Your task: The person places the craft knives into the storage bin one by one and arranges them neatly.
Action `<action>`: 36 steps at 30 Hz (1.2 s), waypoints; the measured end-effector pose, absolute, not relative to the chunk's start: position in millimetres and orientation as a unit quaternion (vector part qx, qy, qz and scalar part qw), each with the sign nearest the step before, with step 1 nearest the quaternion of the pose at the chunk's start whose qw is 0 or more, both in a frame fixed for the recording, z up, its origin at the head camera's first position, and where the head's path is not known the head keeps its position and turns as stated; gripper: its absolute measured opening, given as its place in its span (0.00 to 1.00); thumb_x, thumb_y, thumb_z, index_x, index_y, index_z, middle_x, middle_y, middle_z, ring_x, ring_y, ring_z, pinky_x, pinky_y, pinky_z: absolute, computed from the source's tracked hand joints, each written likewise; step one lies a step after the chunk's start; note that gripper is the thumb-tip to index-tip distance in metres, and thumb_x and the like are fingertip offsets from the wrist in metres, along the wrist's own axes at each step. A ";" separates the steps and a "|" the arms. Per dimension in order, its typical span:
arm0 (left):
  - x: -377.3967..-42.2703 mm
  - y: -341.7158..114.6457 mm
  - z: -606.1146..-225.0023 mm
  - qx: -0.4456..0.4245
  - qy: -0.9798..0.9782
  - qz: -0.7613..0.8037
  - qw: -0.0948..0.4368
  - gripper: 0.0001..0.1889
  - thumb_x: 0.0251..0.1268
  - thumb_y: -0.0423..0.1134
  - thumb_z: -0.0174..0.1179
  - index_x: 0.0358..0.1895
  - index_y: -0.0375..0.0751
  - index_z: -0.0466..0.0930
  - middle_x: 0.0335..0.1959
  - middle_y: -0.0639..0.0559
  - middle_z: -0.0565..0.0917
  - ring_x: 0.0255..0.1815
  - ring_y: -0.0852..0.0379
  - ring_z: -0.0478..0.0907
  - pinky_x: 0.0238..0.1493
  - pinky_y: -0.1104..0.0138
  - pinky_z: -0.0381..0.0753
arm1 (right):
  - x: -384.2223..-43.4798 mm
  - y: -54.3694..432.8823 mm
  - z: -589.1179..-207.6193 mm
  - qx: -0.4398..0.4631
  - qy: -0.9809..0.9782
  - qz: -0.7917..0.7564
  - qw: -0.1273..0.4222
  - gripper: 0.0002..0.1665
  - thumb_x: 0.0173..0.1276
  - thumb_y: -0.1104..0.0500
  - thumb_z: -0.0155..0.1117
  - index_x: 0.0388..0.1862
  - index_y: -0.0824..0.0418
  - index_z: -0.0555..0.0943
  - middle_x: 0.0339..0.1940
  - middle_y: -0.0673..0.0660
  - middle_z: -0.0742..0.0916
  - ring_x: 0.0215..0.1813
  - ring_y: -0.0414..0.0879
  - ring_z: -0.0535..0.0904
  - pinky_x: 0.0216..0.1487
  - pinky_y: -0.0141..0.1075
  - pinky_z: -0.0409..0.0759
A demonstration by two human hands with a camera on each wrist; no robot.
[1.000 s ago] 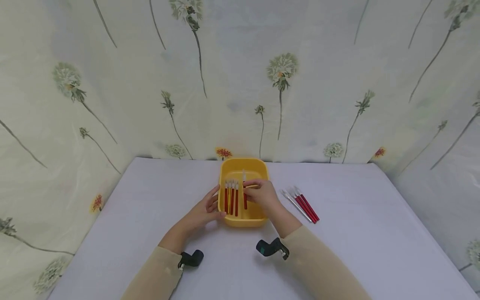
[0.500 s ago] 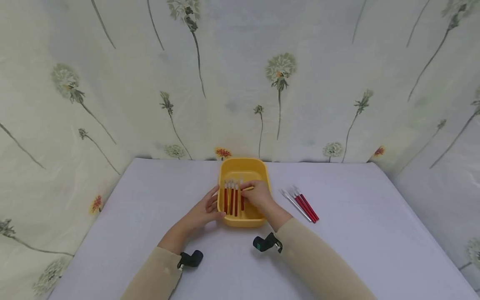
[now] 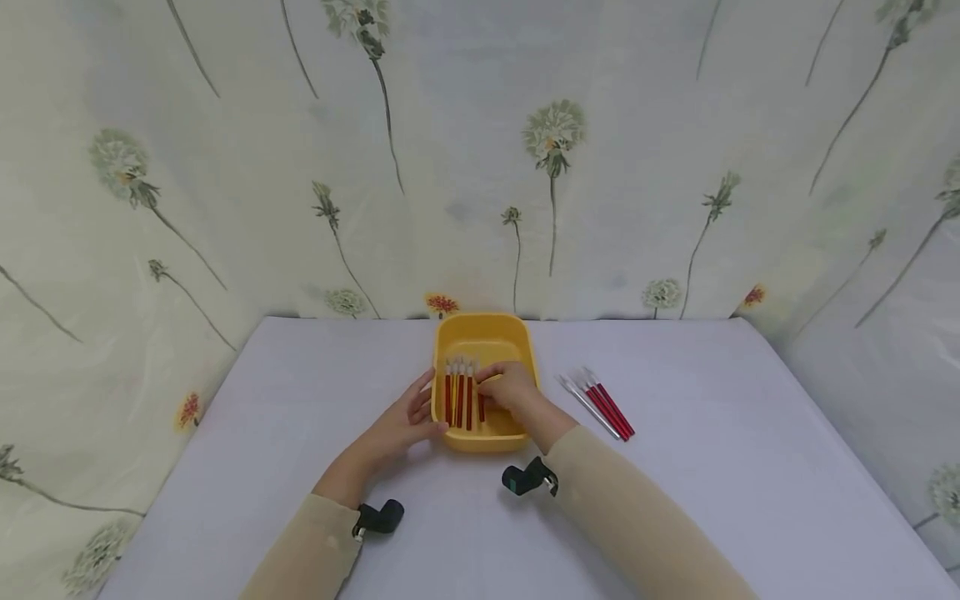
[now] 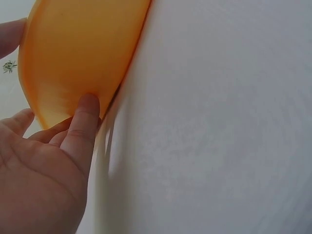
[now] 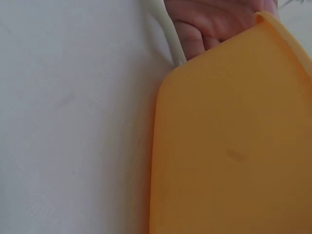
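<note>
Paintbrush (image 3: 482,408), red-handled, is inside the yellow tray (image 3: 487,444), apparently pinched by the right hand (image 3: 513,390), beside 4 brushes (image 3: 462,407); left hand (image 3: 397,427) grips the tray's side. Red and silver brushes (image 3: 606,413) lie on the table (image 3: 450,542).

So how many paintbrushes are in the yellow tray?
5: four paintbrushes side by side on the left, one red-handled paintbrush in the right hand, which may hide more.
</note>
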State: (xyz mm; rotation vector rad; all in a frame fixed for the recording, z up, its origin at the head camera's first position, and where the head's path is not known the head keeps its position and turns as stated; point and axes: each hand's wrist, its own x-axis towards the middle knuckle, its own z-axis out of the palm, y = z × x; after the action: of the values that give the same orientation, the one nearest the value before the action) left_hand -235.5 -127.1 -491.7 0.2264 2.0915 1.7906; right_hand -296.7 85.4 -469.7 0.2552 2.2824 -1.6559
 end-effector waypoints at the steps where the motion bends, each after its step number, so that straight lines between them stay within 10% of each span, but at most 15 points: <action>1: -235.1 -127.3 -491.6 0.082 0.745 0.635 0.187 0.49 0.65 0.39 0.68 0.82 0.60 0.44 0.79 0.43 0.58 0.78 0.44 0.57 0.75 0.49 0.57 | -296.9 84.9 -470.0 0.089 0.798 -0.575 0.157 0.09 0.67 0.68 0.67 0.46 0.66 0.84 0.50 0.63 0.83 0.40 0.48 0.83 0.38 0.33 0.85; 36: -235.9 -127.7 -493.8 0.081 0.743 0.638 0.184 0.49 0.65 0.38 0.68 0.82 0.62 0.45 0.79 0.44 0.58 0.78 0.44 0.57 0.76 0.49 0.57 | -298.4 82.6 -470.2 0.056 0.838 -0.520 0.154 0.07 0.69 0.67 0.65 0.45 0.64 0.85 0.41 0.60 0.86 0.35 0.46 0.82 0.35 0.32 0.83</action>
State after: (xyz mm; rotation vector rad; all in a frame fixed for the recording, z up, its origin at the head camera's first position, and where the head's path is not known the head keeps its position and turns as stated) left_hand -235.9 -127.7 -493.8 0.2277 2.0958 1.8000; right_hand -298.4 82.6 -470.2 0.1607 2.4019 -1.4912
